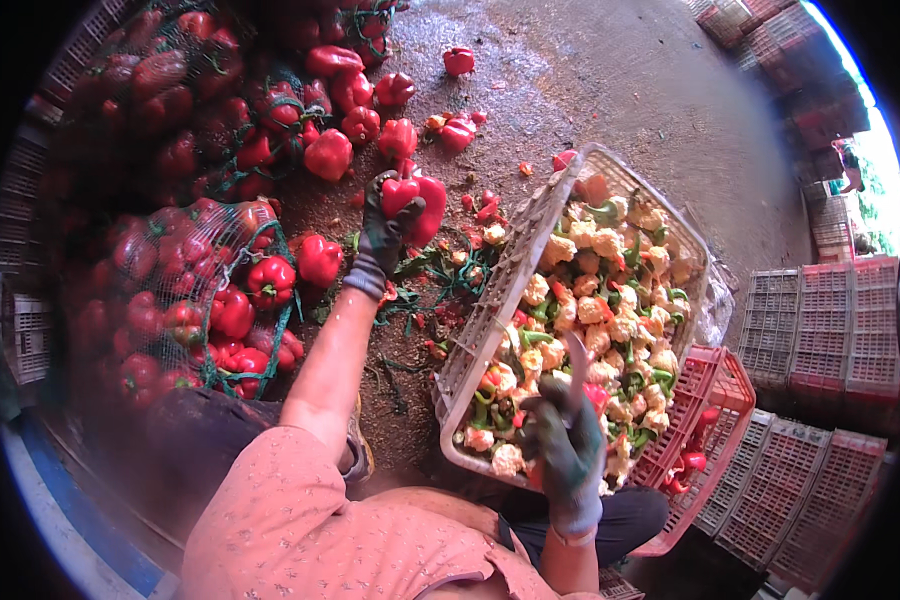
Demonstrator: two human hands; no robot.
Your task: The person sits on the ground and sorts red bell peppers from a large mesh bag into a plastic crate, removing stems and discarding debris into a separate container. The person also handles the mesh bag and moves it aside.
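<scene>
My left hand [379, 238], in a dark coated work glove, grips a red bell pepper [426, 214] over the littered floor. My right hand [570, 450], gloved the same way, holds a knife with a curved blade [577, 364]; its handle is hidden in my fingers. Below the knife is a pale plastic crate [495, 296], tilted and filled with cut pepper cores [596, 307] bearing seeds and green stems. At left, an opened net sack [195, 262] spills red bell peppers [271, 281] towards my left forearm.
More netted peppers [157, 82] are heaped at the upper left. Loose peppers [328, 154] and scraps lie on the wet floor [630, 67]. A red crate [727, 420] with red pepper pieces [691, 461] sits beneath the pale one. Stacked crates [817, 326] line the right side.
</scene>
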